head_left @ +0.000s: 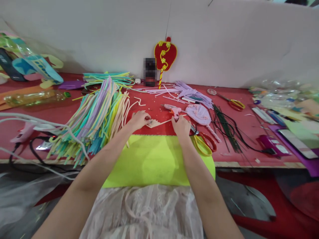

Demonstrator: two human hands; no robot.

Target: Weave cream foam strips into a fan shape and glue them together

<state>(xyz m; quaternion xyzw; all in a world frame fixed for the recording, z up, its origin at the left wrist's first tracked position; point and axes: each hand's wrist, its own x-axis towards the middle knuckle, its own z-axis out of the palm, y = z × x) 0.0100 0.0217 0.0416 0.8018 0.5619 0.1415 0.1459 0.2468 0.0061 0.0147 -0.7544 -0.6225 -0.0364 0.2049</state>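
Note:
My left hand [140,120] pinches a small cream piece of bent pipe cleaner [154,123] with a zigzag edge. One straight strand runs from it across to my right hand [181,126], whose closed fingers hold its far end. Just beyond my right hand lies a pink glue gun [175,111]. A lilac fan-shaped piece [199,114] made of pipe cleaner rests to its right. Scissors with red and yellow handles [205,143] lie beside my right wrist. Part of the cream piece is hidden by my left fingers.
A large pile of pastel pipe cleaners [92,116] lies at left, lilac ones [191,93] at the back. A red fan decoration [165,55] stands against the white wall. Dark green wires [226,129], cables and a magenta box [274,145] are at right. A yellow-green sheet [149,162] covers the front edge.

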